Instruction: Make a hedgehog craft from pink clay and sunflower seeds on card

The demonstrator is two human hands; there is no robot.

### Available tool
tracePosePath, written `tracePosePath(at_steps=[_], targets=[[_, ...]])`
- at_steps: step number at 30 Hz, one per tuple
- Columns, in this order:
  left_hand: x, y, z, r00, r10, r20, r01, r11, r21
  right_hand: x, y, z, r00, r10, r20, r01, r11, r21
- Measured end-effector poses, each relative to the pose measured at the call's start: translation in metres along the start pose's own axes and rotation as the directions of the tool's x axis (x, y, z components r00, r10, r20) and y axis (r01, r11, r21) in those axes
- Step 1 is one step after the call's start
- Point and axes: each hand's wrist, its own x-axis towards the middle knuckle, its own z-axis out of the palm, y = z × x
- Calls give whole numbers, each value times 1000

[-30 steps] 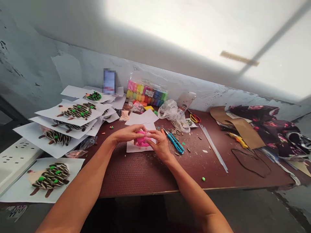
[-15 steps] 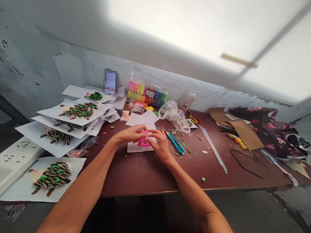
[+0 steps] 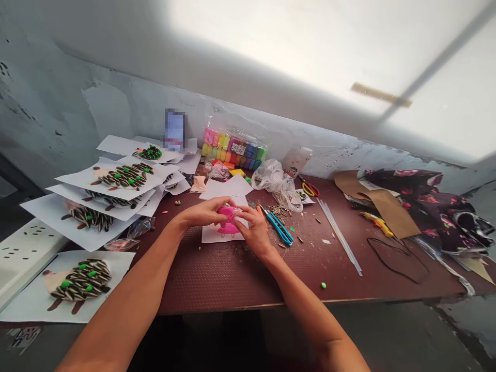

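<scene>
One pink lump (image 3: 225, 211), apparently soft and in crinkled clear film (image 3: 234, 214), is pinched between the fingertips of the left hand (image 3: 203, 213) and right hand (image 3: 253, 229), above a flat white sheet (image 3: 211, 235) bearing a rounded pink shape (image 3: 228, 228). Working the wrapped lump is judged in hand; the next move calls for light, steady pressure.

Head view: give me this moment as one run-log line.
left hand: holding pink item | right hand: holding same item | beneath: pink shape on white paper | beside right hand: blue tool

Nothing legible; the label (image 3: 237, 149) on the colourful pack (image 3: 222, 141) seems too small.
</scene>
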Motion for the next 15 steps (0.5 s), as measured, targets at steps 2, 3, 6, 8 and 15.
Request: tracePosePath(at_steps=[2,3,6,8,15], targets=[[1,-1,1,1000,-10,-7,10,1000,-4,0,1,0,1000,-1,-16,1,1000,-14],[2,-2,1,1000,-14,-12,13,1000,-6,0,1,0,1000,-3,-25,3,1000,-22],[3,-2,2,1000,-14,-20,14,1000,-21,2,-1,-1,999,-20,-32,19,999,-36],[3,-1,2,1000,-12,-24,11,999,-34,3,-3,-2,999,-36,-34,35,999,-33],[2,2,1,999,10,-38,-12,998,-67,2,-8,-2,996,-36,-78,36,999,-4]])
